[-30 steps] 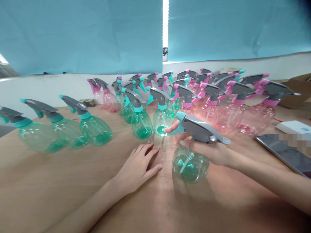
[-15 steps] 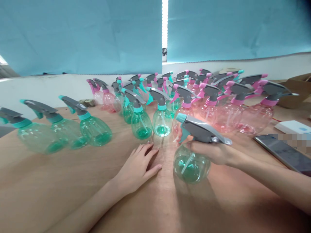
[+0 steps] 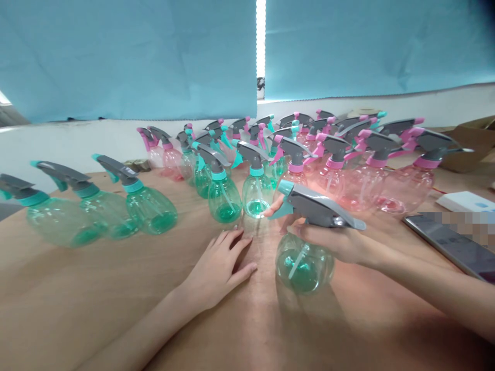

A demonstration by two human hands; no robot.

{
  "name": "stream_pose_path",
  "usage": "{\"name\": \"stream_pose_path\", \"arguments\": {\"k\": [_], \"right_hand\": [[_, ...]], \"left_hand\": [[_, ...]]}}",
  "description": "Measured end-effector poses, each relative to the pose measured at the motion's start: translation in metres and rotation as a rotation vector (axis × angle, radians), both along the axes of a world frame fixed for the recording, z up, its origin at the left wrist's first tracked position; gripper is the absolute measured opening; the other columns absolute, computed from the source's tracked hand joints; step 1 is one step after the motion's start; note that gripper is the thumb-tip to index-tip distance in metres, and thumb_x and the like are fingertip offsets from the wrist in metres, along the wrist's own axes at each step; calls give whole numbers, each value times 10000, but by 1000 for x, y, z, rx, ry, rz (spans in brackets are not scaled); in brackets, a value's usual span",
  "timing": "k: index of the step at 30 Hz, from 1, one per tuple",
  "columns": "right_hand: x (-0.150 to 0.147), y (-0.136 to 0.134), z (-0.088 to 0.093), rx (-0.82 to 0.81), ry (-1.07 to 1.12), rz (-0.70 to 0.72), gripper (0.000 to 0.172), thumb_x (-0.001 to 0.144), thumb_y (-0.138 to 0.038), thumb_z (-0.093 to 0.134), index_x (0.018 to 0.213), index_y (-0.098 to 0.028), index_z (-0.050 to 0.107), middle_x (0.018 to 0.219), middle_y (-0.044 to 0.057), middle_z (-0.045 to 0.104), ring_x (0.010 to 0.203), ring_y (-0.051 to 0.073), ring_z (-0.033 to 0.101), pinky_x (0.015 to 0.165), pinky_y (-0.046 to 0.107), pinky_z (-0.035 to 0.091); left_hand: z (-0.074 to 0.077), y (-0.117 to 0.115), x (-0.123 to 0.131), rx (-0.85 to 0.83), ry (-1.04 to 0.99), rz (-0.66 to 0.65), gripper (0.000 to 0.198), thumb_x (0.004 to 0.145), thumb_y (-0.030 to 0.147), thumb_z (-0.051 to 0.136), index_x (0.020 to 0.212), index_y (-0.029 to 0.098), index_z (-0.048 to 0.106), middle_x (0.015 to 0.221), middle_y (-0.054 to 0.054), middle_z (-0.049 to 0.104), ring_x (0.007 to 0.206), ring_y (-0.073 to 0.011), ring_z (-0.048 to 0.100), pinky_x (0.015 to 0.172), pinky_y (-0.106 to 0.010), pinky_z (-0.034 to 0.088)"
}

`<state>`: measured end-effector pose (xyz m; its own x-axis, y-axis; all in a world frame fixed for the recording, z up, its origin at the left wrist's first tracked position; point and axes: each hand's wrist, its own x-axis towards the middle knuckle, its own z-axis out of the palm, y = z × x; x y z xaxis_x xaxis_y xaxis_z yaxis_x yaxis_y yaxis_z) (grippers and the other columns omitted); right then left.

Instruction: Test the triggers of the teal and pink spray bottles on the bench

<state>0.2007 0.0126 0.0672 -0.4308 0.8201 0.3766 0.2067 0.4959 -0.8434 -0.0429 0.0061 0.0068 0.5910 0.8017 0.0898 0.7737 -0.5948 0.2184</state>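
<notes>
1 green spray bottle (image 3: 304, 268), upright

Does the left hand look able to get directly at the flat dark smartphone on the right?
Probably not: the right hand and the transparent green plastic spray bottle it holds seem to stand between the left hand and the smartphone.

Your right hand (image 3: 334, 242) grips a green-tinted spray bottle (image 3: 301, 270) around its neck, a finger at the teal trigger (image 3: 284, 208); your left hand (image 3: 218, 265) lies palm down on the wooden table (image 3: 116, 293). 3 green bottles (image 3: 150, 208) stand at your left, pink bottles (image 3: 365, 180) crowd beyond your right hand, and a phone (image 3: 444, 245) lies near a white box (image 3: 464, 202) at your right
</notes>
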Motion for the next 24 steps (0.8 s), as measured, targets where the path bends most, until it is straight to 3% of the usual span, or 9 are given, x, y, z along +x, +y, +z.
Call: {"name": "stream_pose_path", "arguments": {"k": [8,18,24], "right_hand": [[-5,0,-1,33,53,36,455,774,-155,477,1189,-293,603,891,8,682,633,138,580,618,301,529],[-9,-1,1,-71,93,67,409,845,-236,517,1243,-298,584,912,14,716,777,178,682,778,382,586],[-9,-1,-2,-35,148,64,455,851,-217,541,1292,-328,536,1126,28,701,829,208,722,758,407,601]], "left_hand": [[0,0,0,11,-17,2,475,946,451,508,1339,185,501,1387,-123,484,1273,-302,429,1039,-480,376],[-2,1,0,24,-22,-4,481,950,453,499,1346,182,497,1389,-130,480,1277,-306,424,1040,-485,367],[-2,1,1,16,-17,2,483,951,452,497,1345,173,497,1386,-135,480,1273,-304,427,1033,-484,374]]}}
